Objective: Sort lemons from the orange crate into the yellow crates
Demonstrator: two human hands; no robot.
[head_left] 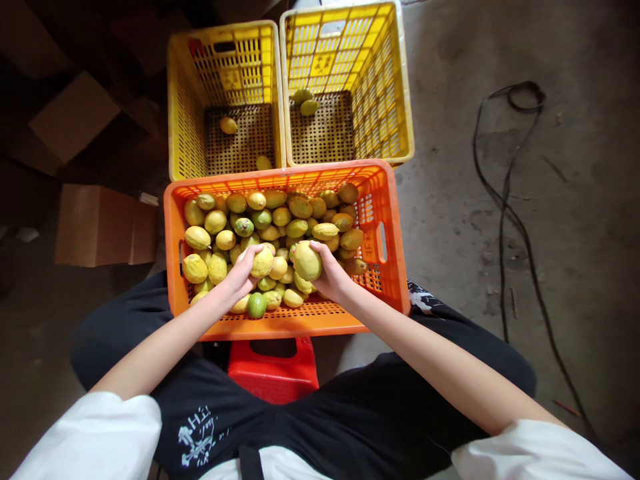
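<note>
Yellow fruit [263, 262] sits in the left hand [243, 273], thumb across its top; to its right, just apart, the right hand [330, 272] grips a bigger greenish fruit [307, 262], long axis unclear. Both are over the orange crate [295, 327], about midway between its side edges.

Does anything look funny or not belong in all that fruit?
One bright green fruit near the front of the orange crate looks odd beside its mostly yellowish neighbors. I see no fruit spilled on the floor.
</note>
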